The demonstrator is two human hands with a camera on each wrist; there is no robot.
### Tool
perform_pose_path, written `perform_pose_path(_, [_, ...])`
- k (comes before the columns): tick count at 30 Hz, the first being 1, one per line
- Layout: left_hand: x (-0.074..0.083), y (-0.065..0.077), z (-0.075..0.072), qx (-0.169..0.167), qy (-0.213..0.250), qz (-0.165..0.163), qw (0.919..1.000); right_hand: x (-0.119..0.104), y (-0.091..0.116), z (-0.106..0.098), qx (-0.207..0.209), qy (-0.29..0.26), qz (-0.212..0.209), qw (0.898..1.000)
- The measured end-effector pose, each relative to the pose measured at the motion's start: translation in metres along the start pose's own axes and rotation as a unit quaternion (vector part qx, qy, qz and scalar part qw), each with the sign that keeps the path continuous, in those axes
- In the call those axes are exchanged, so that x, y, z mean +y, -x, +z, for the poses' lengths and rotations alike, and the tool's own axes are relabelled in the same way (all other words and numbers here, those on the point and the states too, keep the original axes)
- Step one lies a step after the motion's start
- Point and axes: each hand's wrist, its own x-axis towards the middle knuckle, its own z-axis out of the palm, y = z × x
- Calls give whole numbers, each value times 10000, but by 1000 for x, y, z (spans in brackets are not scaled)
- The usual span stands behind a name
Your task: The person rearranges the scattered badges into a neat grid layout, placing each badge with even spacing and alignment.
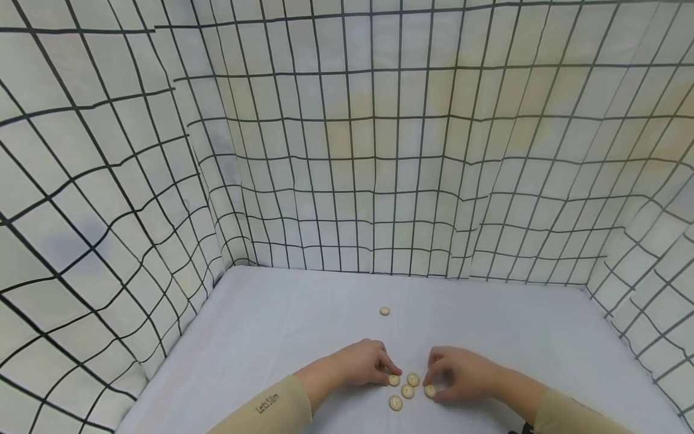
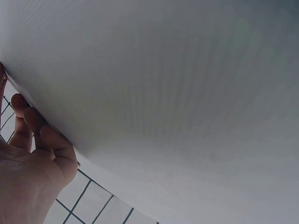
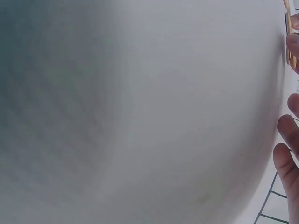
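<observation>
Low over the white tabletop, my left hand (image 1: 364, 364) pinches a small round wooden disc (image 1: 394, 380) between thumb and forefinger. Facing it from the right, my right hand (image 1: 462, 375) has thumb and forefinger at the two sides of another wooden disc (image 1: 430, 391), which lies flat. Between the hands lie a disc (image 1: 413, 379) and, just nearer, a second disc (image 1: 408, 391). Closest to me is one more disc (image 1: 396, 402). Dark marks show on their faces, too small to read. In the right wrist view, a disc's edge (image 3: 288, 51) shows by the fingertips; the left wrist view hides the left disc.
A lone wooden disc (image 1: 384, 311) lies farther back on the white-covered table (image 1: 271, 325). White cloth walls with a dark grid (image 1: 347, 150) enclose the table at the back and both sides. A small black object (image 1: 527, 428) shows beside the right sleeve.
</observation>
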Motion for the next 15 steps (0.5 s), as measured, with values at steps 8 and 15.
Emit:
perform_pose_path(8, [0, -1, 1, 9, 37, 8, 10000, -1, 0, -4, 143, -38, 10, 9999])
perform_pose_path(15, [1, -1, 0, 17, 14, -6, 10000, 1, -2, -10, 393, 244, -13, 9989])
